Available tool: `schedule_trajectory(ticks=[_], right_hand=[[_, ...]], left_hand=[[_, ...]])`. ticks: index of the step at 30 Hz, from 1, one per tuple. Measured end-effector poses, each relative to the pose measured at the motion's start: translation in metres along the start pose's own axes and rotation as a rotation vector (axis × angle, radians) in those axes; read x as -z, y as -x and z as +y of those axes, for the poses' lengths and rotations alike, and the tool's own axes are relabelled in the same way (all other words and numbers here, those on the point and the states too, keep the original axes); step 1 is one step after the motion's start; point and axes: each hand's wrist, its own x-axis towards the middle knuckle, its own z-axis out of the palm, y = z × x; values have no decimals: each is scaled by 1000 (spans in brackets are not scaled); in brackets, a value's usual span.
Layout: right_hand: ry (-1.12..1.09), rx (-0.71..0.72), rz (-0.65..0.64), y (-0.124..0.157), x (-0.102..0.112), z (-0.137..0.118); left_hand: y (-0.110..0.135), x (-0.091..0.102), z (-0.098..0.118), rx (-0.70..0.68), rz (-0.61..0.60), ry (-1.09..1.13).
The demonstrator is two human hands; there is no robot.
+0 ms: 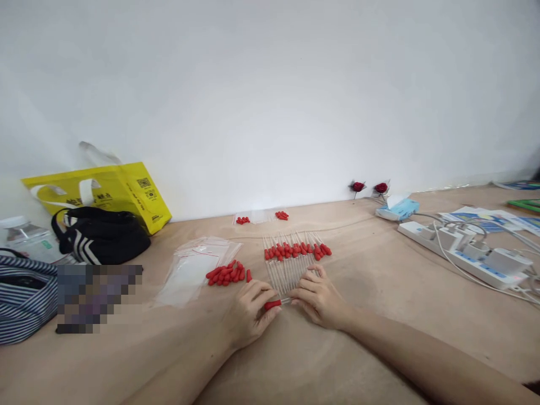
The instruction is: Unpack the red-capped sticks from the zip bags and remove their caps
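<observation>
My left hand (253, 312) pinches a red rubber dropper bulb (272, 305) between thumb and fingers. My right hand (317, 298) has its fingers closed on a thin clear dropper tube (286, 301), whose end meets the bulb; how far it sits inside cannot be made out. Just beyond both hands lies a row of clear droppers with red bulbs (287, 251), side by side, with more tubes (286, 274) reaching toward me. A heap of loose red bulbs (226, 274) lies left of the row, and one single bulb (248, 275) is close to my left knuckles.
Clear zip bags (192, 270) are stacked left of the heap. Small bags with red bulbs (243, 220) lie by the wall. At left stand a yellow bag (139, 194), a black bag (109, 236) and a striped bag (27, 298). A power strip (464, 256) and tissues (399, 209) are right.
</observation>
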Motion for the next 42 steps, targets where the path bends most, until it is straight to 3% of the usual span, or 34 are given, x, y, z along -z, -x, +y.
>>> schedule_trajectory(ticks=[19,22,26,31,42], right_hand=[[-27,2,13,7,8,-5],[-2,-91,34,13,16,6],[51,-359,125,22,24,30],[124,-503,234,23,20,47],[413,-440,114,20,4,55]], left_hand=[[3,5,3,-24,-30,103],[6,9,0,-2,13,90],[9,7,-5,2,45,84],[8,0,-6,128,127,19],[1,15,-25,322,224,-63]])
